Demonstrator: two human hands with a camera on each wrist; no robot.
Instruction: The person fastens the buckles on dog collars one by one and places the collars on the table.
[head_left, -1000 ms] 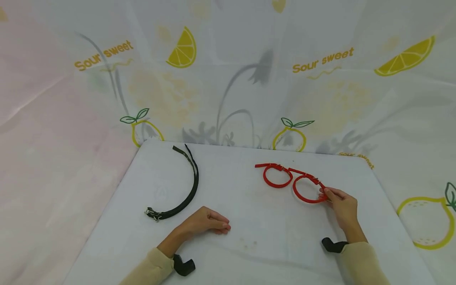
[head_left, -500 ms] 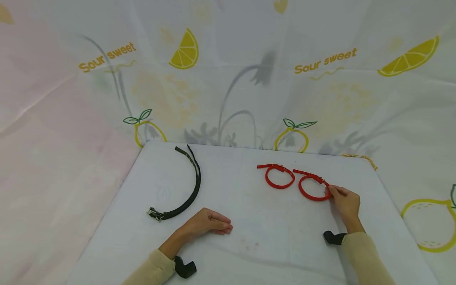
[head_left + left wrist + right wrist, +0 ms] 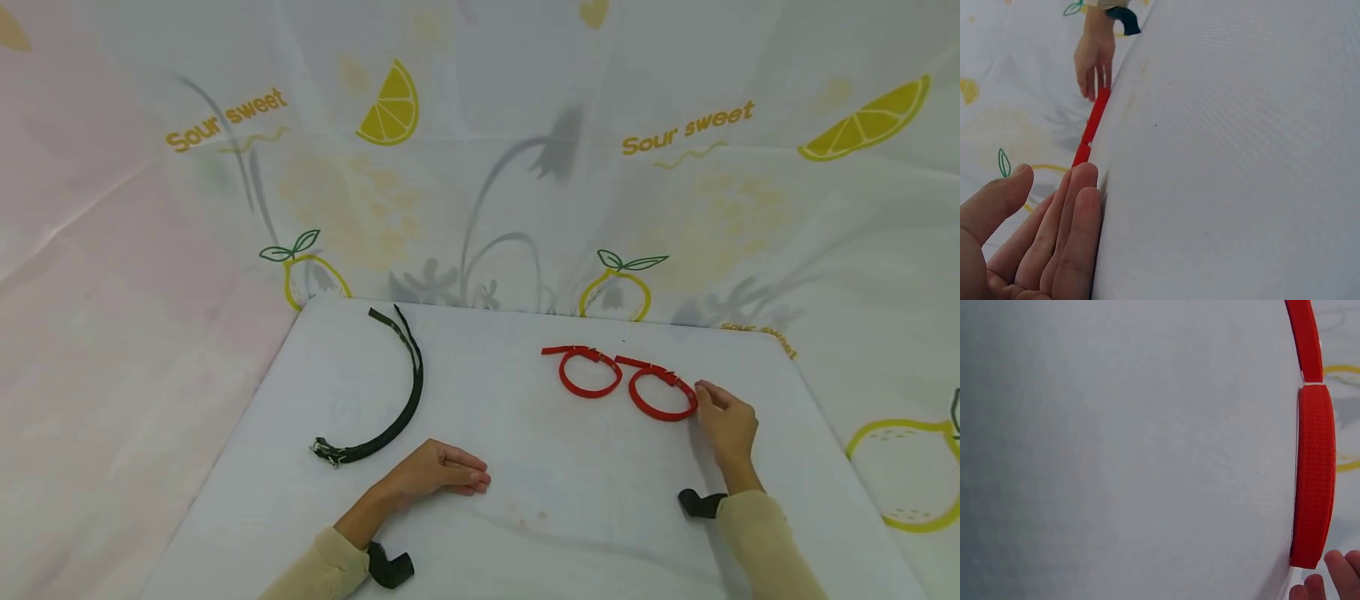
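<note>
Two red collars, each buckled into a loop with a free strap end, lie side by side on the white table: a left red collar (image 3: pixel 590 393) and a right red collar (image 3: pixel 663 414). My right hand (image 3: pixel 729 423) is at the right edge of the right collar. In the right wrist view its fingertips (image 3: pixel 1335 557) show just beside the red band (image 3: pixel 1315 481), parted and not gripping it. My left hand (image 3: pixel 438 468) rests on the table, its fingers nearly straight and holding nothing, as the left wrist view also shows.
A black collar (image 3: pixel 410 404), unbuckled and curved, lies on the left of the white table (image 3: pixel 525 533). A lemon-print cloth (image 3: pixel 480 167) hangs behind the table. Each wrist carries a black mount (image 3: pixel 392 568) near the cuff.
My right hand has shifted the right red collar slightly right, then let go of it, its fingertips rising a little off the band. The left hand has stayed in place.
</note>
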